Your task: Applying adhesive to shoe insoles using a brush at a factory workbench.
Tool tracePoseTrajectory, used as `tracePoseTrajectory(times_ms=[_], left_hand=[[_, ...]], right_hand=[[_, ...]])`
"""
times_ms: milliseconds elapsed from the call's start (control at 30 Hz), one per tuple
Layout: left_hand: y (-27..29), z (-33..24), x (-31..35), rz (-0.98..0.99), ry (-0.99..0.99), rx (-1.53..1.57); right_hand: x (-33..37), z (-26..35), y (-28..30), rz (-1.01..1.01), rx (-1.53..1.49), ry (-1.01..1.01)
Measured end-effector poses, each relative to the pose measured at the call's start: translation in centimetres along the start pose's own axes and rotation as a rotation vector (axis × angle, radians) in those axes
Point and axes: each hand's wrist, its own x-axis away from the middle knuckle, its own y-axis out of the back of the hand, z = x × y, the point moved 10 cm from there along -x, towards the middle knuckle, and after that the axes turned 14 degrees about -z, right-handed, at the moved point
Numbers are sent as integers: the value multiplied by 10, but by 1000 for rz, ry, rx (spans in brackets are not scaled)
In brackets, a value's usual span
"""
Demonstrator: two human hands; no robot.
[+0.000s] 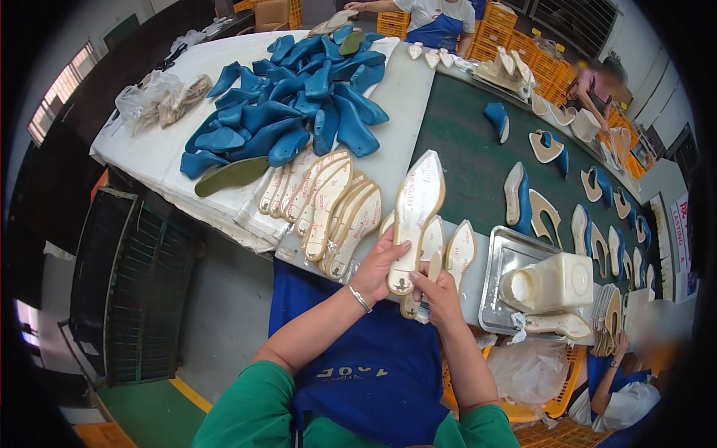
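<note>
My left hand [379,267] grips the edge of a white shoe insole [418,196] with red print and a tan rim, its pointed toe facing away from me. My right hand [441,297] pinches the same insole near its heel, thumb on top. Below that heel, the end of another insole [410,307] shows, partly hidden by my fingers. Beyond my hands more insoles, among them a white one [461,250], lie at the table edge. To the left, several insoles [328,196] lean in overlapping rows.
Blue shoe lasts [276,112] form a heap on the white-covered table [142,168]. A green conveyor belt [459,134] carries lasts and cut pieces. At right, a metal tray [489,299] holds a white plastic container [560,280]. Below is a yellow crate [576,369]. Other people work around the belt.
</note>
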Motion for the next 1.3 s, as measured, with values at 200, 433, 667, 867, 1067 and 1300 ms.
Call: tracePoseTrajectory(times_ms=[200,433,667,867,1067,1300], left_hand=[[47,-35,-85,-183,-122,-309],[109,-176,-244,-836,-613,-1003],[115,-189,-279,-1397,-449,-1541],[132,-209,-269,-1313,-512,-1198],[76,-74,-215,-555,-158,55],[17,11,-213,-225,93,186]], right_hand=[[-16,15,41,-129,-16,18],[-11,20,84,-282,-49,33],[-9,3,127,-412,-81,12],[3,7,166,-501,-110,32],[10,16,184,-534,-120,82],[28,24,195,-551,-149,111]])
